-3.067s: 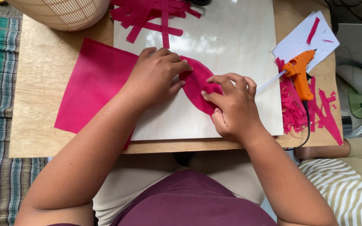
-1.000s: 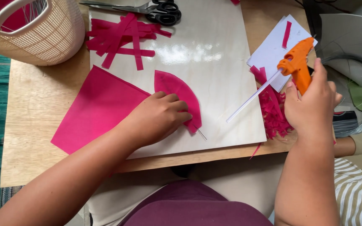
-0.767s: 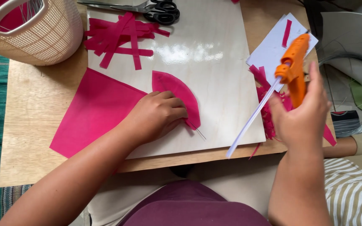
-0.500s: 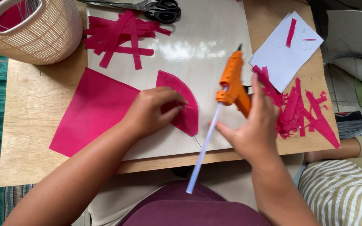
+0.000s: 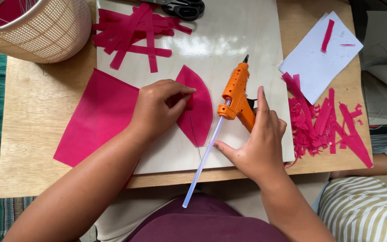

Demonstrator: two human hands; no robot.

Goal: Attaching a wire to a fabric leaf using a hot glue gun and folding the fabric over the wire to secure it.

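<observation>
**A:** What carries everything?

**B:** A wooden counter [image 5: 36, 116], seen from above. On it lies a glossy white board [image 5: 229, 40], the surface under both my hands.

**A:** And the larger items around it?

**B:** A woven cream basket [image 5: 45, 31] at the far left corner. A flat pink sheet [image 5: 97, 114] overlaps the board's left edge. A pile of long pink strips [image 5: 133, 29] lies at the board's far end, black-handled scissors [image 5: 184, 6] just beyond it. To the right of the board, a white sheet of paper [image 5: 314, 62] and a heap of pink scraps [image 5: 323, 123].

**A:** Where is the leaf-shaped pink piece [image 5: 200, 107]?

**B:** Near the middle of the board, pointed ends toward and away from me. My left hand [image 5: 157, 107] presses it flat, fingertips resting on its left half; the hand grips nothing.

**A:** And the right hand [image 5: 258, 143]?

**B:** It is closed round the handle of an orange glue gun [image 5: 237, 92], just right of the pink piece, nozzle aimed away from me. A clear glue stick [image 5: 202, 166] projects from its rear, slanting past the counter edge.
</observation>
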